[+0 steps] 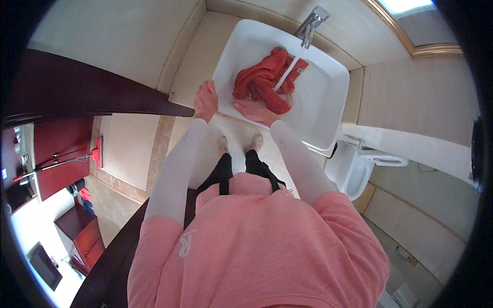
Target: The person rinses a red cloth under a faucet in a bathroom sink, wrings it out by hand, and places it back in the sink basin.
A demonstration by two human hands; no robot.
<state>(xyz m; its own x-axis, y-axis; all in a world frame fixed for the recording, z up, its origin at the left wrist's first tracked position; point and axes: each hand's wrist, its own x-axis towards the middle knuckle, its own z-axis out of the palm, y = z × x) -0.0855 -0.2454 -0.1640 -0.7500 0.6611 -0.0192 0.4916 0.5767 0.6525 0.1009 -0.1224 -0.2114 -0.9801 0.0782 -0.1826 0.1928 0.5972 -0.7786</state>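
A wet red cloth (265, 79) lies bunched in a white washbasin (327, 92). Water runs onto it from a chrome faucet (311, 25) at the basin's back edge. My left hand (206, 101) rests at the basin's left front corner, its fingers bent; whether they grip the rim does not show. My right hand (254, 111) reaches over the front rim and touches the near side of the cloth. Its fingertips are partly hidden by cloth and water, so I cannot tell whether it grips. White sleeves cover both forearms.
A dark wooden door edge (154, 102) stands close to my left hand. A toilet (356, 175) is right of the basin. A gold-framed mirror (414, 46) hangs at the upper right. Through the doorway a red floor squeegee (99, 153) leans near red cabinets (57, 138).
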